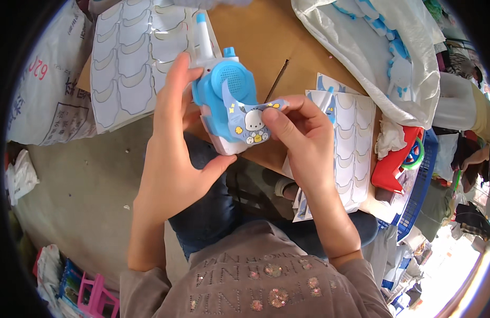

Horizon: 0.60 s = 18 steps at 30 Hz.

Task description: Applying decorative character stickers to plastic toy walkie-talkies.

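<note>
A blue and white toy walkie-talkie (pixel 214 104) is gripped along its left side by my left hand (pixel 170 139), thumb at its lower end and fingers near the top. Its white antenna has a blue tip and points away from me. My right hand (pixel 304 132) pinches the right edge of a curved blue sticker (pixel 251 127) printed with a white cartoon dog. The sticker lies over the lower front of the toy, below the round speaker grille; its upper left tip curls up. Whether it is stuck down there, I cannot tell.
Sticker sheets (pixel 129 62) with cut-out shapes lie at the far left of the brown table (pixel 245 37), more sheets (pixel 356 143) at the right. A white sack (pixel 428 79) of blue-white parts stands far right, beside a red toy (pixel 396 161) and blue basket (pixel 422 185). A pink stool (pixel 98 297) is lower left.
</note>
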### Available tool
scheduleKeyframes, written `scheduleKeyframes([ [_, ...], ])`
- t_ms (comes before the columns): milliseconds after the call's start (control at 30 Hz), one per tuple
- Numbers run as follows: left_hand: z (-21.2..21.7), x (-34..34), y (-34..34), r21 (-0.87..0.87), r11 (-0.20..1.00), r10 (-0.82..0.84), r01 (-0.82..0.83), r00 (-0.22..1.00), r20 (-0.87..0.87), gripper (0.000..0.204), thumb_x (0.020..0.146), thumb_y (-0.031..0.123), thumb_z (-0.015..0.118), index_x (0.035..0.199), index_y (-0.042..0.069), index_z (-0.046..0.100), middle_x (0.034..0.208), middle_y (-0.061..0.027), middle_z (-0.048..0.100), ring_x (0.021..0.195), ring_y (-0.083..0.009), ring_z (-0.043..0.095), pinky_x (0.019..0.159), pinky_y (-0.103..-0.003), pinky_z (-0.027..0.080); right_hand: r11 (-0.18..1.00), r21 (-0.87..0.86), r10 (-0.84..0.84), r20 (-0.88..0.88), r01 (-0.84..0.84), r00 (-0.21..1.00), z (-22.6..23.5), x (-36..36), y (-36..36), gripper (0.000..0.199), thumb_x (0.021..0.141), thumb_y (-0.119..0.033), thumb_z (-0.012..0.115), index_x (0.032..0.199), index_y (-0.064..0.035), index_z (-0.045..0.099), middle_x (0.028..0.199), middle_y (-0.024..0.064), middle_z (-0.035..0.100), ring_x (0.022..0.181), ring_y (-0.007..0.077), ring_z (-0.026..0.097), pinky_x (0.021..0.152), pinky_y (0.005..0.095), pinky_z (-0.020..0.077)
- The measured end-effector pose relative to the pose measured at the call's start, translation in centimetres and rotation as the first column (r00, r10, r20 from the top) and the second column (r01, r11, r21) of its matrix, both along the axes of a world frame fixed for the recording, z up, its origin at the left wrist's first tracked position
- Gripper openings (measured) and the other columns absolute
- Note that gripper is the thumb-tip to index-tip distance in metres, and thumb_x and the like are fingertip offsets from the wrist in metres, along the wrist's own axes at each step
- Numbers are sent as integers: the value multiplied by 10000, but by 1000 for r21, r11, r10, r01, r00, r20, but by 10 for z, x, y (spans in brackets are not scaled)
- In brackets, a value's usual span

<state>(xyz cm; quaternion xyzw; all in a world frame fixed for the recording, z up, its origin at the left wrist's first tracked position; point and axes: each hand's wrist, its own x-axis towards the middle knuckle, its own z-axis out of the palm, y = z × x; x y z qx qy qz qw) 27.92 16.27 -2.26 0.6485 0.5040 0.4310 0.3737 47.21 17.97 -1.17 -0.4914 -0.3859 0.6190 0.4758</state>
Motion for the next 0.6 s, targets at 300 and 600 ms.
scheduleKeyframes([
  [300, 2, 2, -6, 52, 998, -32, 19, 962, 271, 1227, 598, -29, 839, 1539, 117, 64, 1508, -198, 290, 1181, -347, 567, 922, -423, 541, 995, 79, 65, -7, -64, 998, 14, -3, -1, 140, 865, -3, 718, 973, 35, 639, 927, 64, 685, 860, 102, 643, 781, 252, 533],
  [600, 5, 5, -11, 76, 997, -31, 9, 955, 295, 1172, 626, -59, 809, 1530, 51, 72, 1501, -198, 292, 1235, -346, 541, 957, -434, 524, 993, 109, 32, 121, -45, 992, 26, -6, -6, 146, 855, -8, 727, 978, 45, 666, 911, 74, 699, 848, 100, 654, 770, 242, 549],
])
